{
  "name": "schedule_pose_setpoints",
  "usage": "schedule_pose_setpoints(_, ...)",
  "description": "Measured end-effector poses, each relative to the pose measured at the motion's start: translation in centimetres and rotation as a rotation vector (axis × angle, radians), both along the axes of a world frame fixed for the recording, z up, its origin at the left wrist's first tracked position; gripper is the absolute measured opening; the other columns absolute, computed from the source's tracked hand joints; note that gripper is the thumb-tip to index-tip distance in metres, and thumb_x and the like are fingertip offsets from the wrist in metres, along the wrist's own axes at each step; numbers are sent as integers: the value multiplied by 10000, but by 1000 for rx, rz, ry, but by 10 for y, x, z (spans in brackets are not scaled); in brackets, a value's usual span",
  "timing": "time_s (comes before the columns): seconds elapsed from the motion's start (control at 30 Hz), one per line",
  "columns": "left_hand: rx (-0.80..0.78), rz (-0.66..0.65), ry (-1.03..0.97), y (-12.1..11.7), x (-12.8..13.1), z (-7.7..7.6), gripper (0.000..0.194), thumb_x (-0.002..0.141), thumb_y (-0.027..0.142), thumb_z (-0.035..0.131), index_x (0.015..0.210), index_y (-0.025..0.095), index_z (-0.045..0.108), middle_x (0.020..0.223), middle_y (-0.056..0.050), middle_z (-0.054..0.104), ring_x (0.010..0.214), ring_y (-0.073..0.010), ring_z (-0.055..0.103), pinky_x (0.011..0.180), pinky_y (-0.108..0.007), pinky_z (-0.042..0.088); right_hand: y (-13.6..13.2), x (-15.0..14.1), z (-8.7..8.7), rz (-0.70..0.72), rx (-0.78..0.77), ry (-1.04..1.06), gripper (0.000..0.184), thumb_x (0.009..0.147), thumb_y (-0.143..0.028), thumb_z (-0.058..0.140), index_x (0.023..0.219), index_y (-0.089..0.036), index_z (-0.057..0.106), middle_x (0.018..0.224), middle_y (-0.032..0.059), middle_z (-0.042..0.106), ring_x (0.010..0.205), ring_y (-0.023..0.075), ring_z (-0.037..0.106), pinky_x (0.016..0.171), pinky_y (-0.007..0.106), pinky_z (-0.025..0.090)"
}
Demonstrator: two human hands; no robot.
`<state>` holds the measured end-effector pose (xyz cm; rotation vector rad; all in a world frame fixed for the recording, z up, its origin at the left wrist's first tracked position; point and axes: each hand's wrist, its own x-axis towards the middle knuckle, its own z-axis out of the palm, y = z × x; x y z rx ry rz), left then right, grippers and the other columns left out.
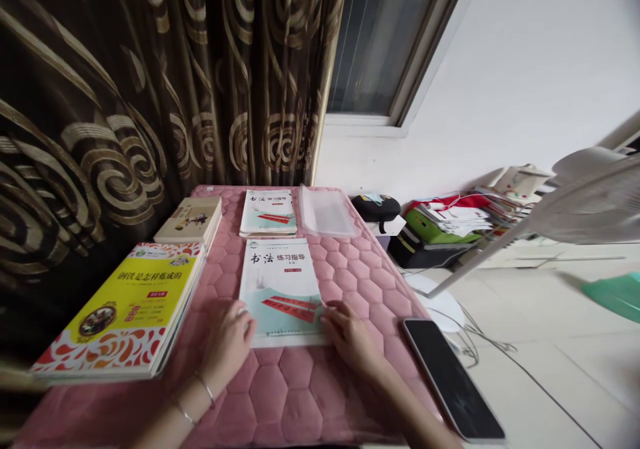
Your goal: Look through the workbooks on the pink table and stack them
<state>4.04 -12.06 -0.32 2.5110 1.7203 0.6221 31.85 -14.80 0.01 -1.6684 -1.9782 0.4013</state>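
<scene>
A thin white and teal calligraphy workbook point(280, 282) lies flat in front of me, its cover facing up. My left hand point(231, 336) is closed at its lower left edge, fingers curled, with two bracelets on the wrist. At the lower right edge, my right hand point(347, 332) pinches the cover's side; the fingertips are partly hidden. Just beyond lies a small stack of similar workbooks point(269, 210). Beside that stack are clear plastic book covers point(327, 212).
On the left stand a stack with a yellow book point(145, 289) and a stack of tan books point(193, 219). A phone point(453, 376) lies at the right edge of the pink quilted tabletop point(285, 382). A white fan point(585, 196) and cables occupy the floor, right.
</scene>
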Motion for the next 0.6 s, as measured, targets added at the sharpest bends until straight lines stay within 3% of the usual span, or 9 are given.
schedule_pose_setpoints(0.1,-151,241,-44,30,-11,6,108,871,180,507,911,137,598,932,-122,671,914,-241,657,800,-358,513,27,-15,4,-275,-162,18,302,945,-223,421,1153,-128,618,1143,143,643,959,199,660,794,271,493)
schedule_pose_setpoints(0.2,-277,328,-118,53,-3,5,204,871,130,486,1071,114,527,980,-151,689,929,-237,676,767,-323,499,49,-33,4,-368,-256,-97,298,931,-242,445,1127,-64,582,1166,229,600,916,253,678,743,319,491)
schedule_pose_setpoints(0.3,-269,322,-213,59,9,-1,326,855,55,443,1174,118,469,1086,-191,682,1027,-243,669,801,-327,493,58,-45,3,-408,-281,-114,306,942,-266,424,1089,-41,570,1116,276,614,884,296,688,683,346,484)
schedule_pose_setpoints(0.4,-221,304,-354,51,12,-12,383,846,47,406,1220,126,436,1127,-202,672,1024,-254,676,792,-348,510,54,-48,-1,-404,-294,-44,281,959,-251,379,1035,-72,581,994,234,682,913,297,688,684,338,479)
schedule_pose_setpoints(0.5,-145,250,-534,43,6,-23,334,857,143,411,1188,167,455,1006,-133,701,883,-249,704,718,-352,532,45,-45,-6,-393,-220,71,235,954,-244,378,982,-136,585,940,158,716,879,259,695,677,310,474)
schedule_pose_setpoints(0.6,-30,175,-726,53,0,-25,331,866,253,427,1191,191,436,893,-70,688,807,-231,696,696,-350,543,52,-40,-5,-378,-69,175,246,965,-288,352,982,-187,576,936,100,724,834,217,694,661,278,467)
